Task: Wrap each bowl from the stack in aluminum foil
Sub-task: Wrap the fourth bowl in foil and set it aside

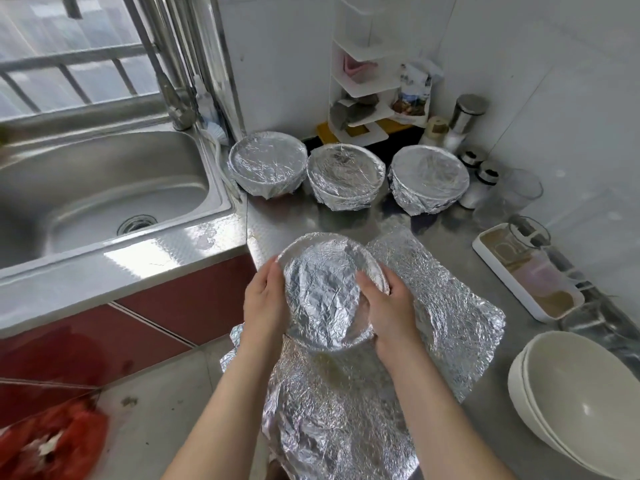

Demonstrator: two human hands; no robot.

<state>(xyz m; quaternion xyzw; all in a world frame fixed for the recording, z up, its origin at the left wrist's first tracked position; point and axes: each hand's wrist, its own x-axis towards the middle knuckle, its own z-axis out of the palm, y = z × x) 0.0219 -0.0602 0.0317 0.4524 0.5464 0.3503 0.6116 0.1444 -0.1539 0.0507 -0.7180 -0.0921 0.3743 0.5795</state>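
Worktop [346,223]: three wrapped bowls [346,174] at back.
Hands: left hand [265,303] and right hand [388,306] grip foil-covered bowl [325,292] by opposite sides.
Stack [571,403]: bare bowls, right.

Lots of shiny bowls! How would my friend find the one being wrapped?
Look right of the big sink, on the steel counter. Above the loose foil sheets, the left hand and right hand hold one foil-covered bowl. It alone is tilted up; the other three sit in a row by the wall.
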